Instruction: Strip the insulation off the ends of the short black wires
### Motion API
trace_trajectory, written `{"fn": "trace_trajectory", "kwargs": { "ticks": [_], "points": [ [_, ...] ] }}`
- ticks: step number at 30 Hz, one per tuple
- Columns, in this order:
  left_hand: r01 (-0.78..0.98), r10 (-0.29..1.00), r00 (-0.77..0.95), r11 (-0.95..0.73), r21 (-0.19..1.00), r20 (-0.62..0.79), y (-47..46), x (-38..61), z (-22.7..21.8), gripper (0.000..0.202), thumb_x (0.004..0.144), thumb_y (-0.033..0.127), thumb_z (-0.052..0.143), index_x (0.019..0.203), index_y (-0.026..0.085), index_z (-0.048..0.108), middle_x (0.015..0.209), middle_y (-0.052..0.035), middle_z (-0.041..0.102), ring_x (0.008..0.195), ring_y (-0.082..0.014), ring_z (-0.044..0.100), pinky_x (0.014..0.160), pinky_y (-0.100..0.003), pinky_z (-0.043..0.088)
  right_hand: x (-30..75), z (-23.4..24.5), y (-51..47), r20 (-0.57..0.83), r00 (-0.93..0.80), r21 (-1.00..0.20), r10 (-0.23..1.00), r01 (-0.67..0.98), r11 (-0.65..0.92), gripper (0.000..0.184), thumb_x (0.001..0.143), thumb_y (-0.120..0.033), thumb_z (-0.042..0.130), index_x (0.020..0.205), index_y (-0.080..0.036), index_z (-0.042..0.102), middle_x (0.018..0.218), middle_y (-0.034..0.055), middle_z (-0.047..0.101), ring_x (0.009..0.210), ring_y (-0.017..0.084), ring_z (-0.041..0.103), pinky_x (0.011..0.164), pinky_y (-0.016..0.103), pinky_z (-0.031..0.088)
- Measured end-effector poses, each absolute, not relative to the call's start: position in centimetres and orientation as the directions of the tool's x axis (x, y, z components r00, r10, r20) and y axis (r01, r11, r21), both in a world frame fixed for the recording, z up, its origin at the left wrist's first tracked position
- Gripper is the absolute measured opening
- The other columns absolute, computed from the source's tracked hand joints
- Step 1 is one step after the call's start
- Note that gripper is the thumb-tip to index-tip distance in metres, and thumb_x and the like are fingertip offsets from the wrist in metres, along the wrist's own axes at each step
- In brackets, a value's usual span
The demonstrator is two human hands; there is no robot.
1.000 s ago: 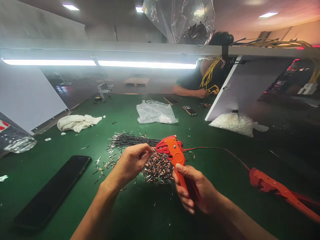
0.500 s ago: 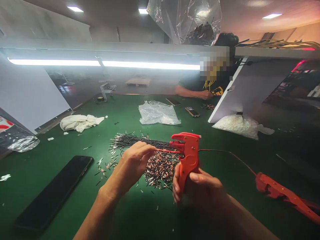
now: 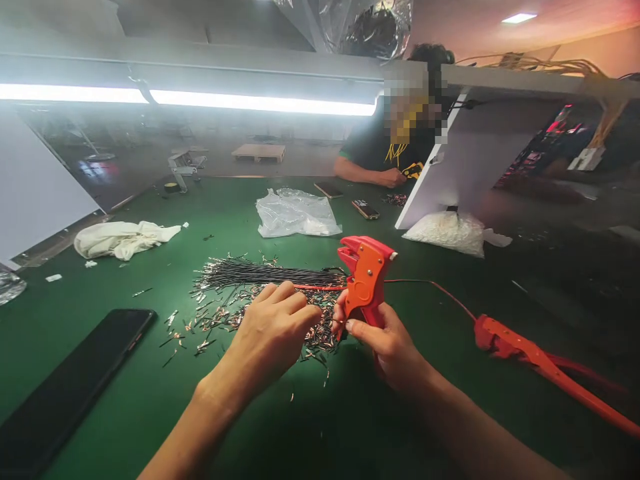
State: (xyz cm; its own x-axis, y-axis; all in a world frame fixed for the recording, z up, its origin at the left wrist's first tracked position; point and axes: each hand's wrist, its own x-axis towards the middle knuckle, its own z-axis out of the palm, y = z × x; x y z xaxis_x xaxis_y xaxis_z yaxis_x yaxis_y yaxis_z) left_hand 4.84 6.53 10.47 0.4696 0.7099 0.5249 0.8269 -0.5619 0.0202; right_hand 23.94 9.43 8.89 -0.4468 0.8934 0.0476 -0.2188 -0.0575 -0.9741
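My right hand (image 3: 387, 340) is wrapped round the handles of a red and orange wire stripper (image 3: 369, 273), its head pointing up and jaws to the left. To the left, my left hand (image 3: 280, 323) is closed with fingers curled over scattered wire offcuts (image 3: 225, 317); whatever it pinches is hidden. Behind it lies a bundle of black wires (image 3: 270, 272) with bare ends, along with a red strip (image 3: 320, 288). A thin cord (image 3: 417, 281) runs right from behind the stripper towards a second red-orange hand tool (image 3: 540, 360) on the table.
A black phone (image 3: 75, 393) lies at left on the green table (image 3: 280, 433). Further back are a white cloth (image 3: 125, 239), a clear plastic bag (image 3: 299, 213), a bag of white bits (image 3: 445, 233) and two smaller phones. A person (image 3: 370, 150) sits opposite, beside a slanted panel (image 3: 465, 160).
My left hand has drawn down from the stripper's jaws to below them, more curled. The stripper has tilted a little to the right. The whole view has shifted.
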Motion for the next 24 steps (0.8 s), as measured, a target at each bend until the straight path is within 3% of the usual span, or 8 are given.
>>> {"fn": "trace_trajectory", "kwargs": {
  "ticks": [6, 13, 24],
  "points": [
    [0.829, 0.717, 0.487, -0.559, -0.006, 0.498, 6.6, 4.8, 10.2, 0.019, 0.087, 0.005, 0.054, 0.077, 0.018, 0.063, 0.065, 0.0003, 0.056, 0.069, -0.0176, 0.040, 0.065, -0.032, 0.030, 24.3, 9.4, 9.3, -0.003, -0.518, -0.991, 0.856, -0.114, -0.072, 0.014, 0.080, -0.028, 0.063, 0.087, -0.018, 0.055, 0.078, -0.0006, 0.052, 0.071, 0.015, 0.047, 0.069, 0.032, 0.038],
    [0.816, 0.677, 0.524, -0.573, -0.076, 0.517, 6.4, 5.5, 10.3, 0.020, 0.089, 0.006, 0.051, 0.075, 0.017, 0.061, 0.063, -0.0005, 0.054, 0.069, -0.0180, 0.041, 0.066, -0.031, 0.033, 24.1, 9.4, 9.2, -0.087, -0.450, -0.985, 0.889, -0.096, -0.145, 0.017, 0.079, -0.031, 0.059, 0.090, -0.019, 0.053, 0.073, -0.0003, 0.055, 0.068, 0.018, 0.053, 0.066, 0.033, 0.043],
    [0.779, 0.668, 0.572, -0.624, -0.061, 0.476, 6.2, 6.5, 9.5, 0.023, 0.091, 0.008, 0.046, 0.076, 0.019, 0.060, 0.060, 0.0011, 0.056, 0.059, -0.0159, 0.043, 0.059, -0.031, 0.032, 24.0, 9.0, 9.7, 0.093, -0.359, -0.979, 0.928, 0.135, 0.151, 0.007, 0.075, -0.019, 0.050, 0.082, -0.021, 0.047, 0.075, -0.0004, 0.048, 0.067, 0.016, 0.045, 0.064, 0.030, 0.039]
  ]
}}
